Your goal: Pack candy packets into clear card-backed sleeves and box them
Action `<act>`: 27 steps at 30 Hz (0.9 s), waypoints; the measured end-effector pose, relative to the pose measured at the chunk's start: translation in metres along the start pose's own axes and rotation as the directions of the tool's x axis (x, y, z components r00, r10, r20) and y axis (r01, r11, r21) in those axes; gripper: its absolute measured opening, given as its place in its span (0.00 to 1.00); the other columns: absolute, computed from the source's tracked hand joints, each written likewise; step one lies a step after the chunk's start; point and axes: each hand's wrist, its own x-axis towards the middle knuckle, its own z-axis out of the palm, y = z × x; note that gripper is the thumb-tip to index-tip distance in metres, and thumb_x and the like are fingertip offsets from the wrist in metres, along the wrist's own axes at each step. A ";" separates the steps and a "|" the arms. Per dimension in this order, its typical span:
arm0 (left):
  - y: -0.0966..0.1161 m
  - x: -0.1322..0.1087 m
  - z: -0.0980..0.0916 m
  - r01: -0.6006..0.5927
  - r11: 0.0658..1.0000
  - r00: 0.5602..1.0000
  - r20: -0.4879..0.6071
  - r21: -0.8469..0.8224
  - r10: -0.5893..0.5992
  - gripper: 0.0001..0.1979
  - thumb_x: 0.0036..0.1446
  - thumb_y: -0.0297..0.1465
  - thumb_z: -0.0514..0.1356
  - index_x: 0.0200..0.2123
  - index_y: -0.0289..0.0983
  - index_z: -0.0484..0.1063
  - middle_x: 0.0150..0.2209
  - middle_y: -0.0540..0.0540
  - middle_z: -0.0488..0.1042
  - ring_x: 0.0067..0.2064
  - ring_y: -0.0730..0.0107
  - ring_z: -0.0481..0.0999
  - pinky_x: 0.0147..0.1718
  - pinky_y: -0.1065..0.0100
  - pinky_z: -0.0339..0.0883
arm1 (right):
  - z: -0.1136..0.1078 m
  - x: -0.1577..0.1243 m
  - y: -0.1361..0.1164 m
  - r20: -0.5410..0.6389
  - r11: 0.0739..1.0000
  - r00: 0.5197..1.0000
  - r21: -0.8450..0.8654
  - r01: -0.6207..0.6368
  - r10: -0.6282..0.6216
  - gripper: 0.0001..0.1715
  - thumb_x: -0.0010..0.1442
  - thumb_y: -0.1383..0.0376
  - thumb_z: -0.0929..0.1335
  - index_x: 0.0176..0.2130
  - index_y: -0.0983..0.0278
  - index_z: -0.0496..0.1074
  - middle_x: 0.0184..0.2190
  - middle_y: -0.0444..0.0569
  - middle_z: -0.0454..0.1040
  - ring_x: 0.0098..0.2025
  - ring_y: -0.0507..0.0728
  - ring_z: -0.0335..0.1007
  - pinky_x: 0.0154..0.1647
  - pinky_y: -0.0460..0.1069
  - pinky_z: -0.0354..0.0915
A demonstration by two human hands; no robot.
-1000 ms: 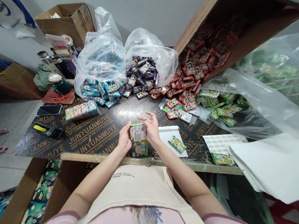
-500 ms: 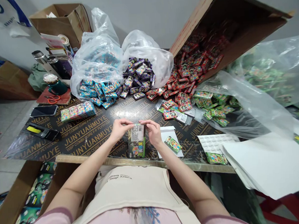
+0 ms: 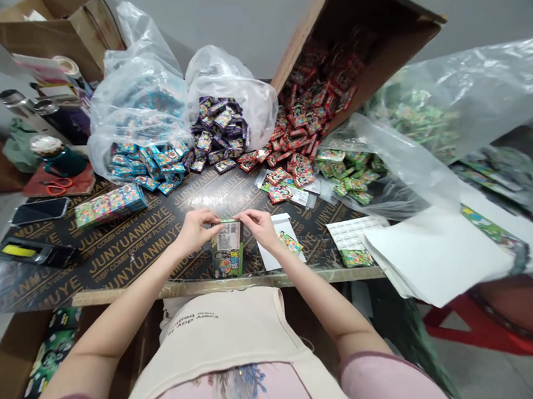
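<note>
Noting printed box (image 3: 228,255) on tabletop (image 3: 135,260) between left hand (image 3: 199,230) and right hand (image 3: 261,228); fingers (image 3: 251,216) of both pinch its far edge, apparently steadying it. Right of fingers: white card (image 3: 271,259) bearing green packet (image 3: 290,241), seemingly within easy reach.

Your black, gold-lettered plywood table (image 3: 117,250) bears a green-and-black printed box (image 3: 228,260), a white rectangular sheet (image 3: 268,256) right of it, a black rectangular smartphone (image 3: 40,211) well left.

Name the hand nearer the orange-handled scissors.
Left. The left hand is to the right of the orange-handled scissors; the right hand is farther off on that same side.
</note>
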 end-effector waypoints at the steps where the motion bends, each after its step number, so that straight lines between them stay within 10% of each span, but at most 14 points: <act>1: 0.002 0.000 0.003 -0.049 0.999 0.999 0.018 0.015 0.048 0.07 0.50 0.32 0.65 0.26 0.34 0.77 0.30 0.43 0.78 0.32 0.68 0.76 0.33 0.69 0.68 | -0.001 -0.004 -0.001 0.007 0.999 0.999 -0.028 0.040 -0.040 0.17 0.58 0.53 0.67 0.30 0.63 0.77 0.30 0.47 0.78 0.34 0.56 0.74 0.39 0.51 0.68; 6: -0.016 0.008 0.013 -0.055 0.998 0.995 0.084 0.039 0.051 0.06 0.53 0.29 0.62 0.33 0.36 0.79 0.32 0.44 0.79 0.34 0.67 0.77 0.37 0.68 0.69 | -0.038 -0.003 0.012 0.108 0.943 0.981 -0.276 0.183 -0.159 0.19 0.59 0.52 0.66 0.44 0.60 0.76 0.48 0.51 0.76 0.51 0.59 0.70 0.54 0.55 0.62; 12: -0.077 0.019 -0.001 0.371 0.832 0.900 0.062 0.413 -0.432 0.06 0.50 0.28 0.62 0.30 0.34 0.78 0.31 0.43 0.79 0.35 0.60 0.77 0.37 0.65 0.68 | -0.129 -0.019 0.051 -0.275 0.733 0.957 -0.670 -0.118 -0.097 0.25 0.53 0.50 0.69 0.43 0.64 0.73 0.35 0.54 0.74 0.40 0.62 0.69 0.45 0.56 0.65; 19: -0.032 0.044 0.103 -0.176 0.798 0.953 0.301 0.576 -0.007 0.25 0.50 0.41 0.65 0.49 0.34 0.71 0.52 0.35 0.71 0.53 0.50 0.69 0.52 0.53 0.61 | -0.127 -0.083 0.075 -0.042 0.571 0.996 -0.817 -0.077 0.074 0.35 0.50 0.59 0.71 0.56 0.63 0.65 0.42 0.54 0.69 0.45 0.63 0.66 0.47 0.58 0.64; 23: -0.013 0.044 0.153 -0.271 0.786 0.911 0.411 0.556 0.023 0.09 0.60 0.28 0.54 0.41 0.32 0.72 0.44 0.37 0.73 0.48 0.58 0.71 0.47 0.58 0.67 | -0.117 -0.097 0.082 -0.091 0.624 0.995 -0.775 -0.096 0.041 0.27 0.52 0.59 0.70 0.51 0.62 0.70 0.40 0.54 0.69 0.45 0.63 0.65 0.49 0.58 0.64; 27: -0.015 0.017 0.164 -0.471 0.784 0.828 0.509 0.404 0.235 0.10 0.63 0.24 0.50 0.40 0.33 0.71 0.53 0.38 0.70 0.55 0.63 0.68 0.52 0.62 0.66 | -0.127 -0.101 0.085 -0.221 0.859 0.971 -0.475 -0.192 0.095 0.23 0.50 0.54 0.70 0.44 0.62 0.72 0.39 0.53 0.72 0.44 0.62 0.69 0.49 0.58 0.65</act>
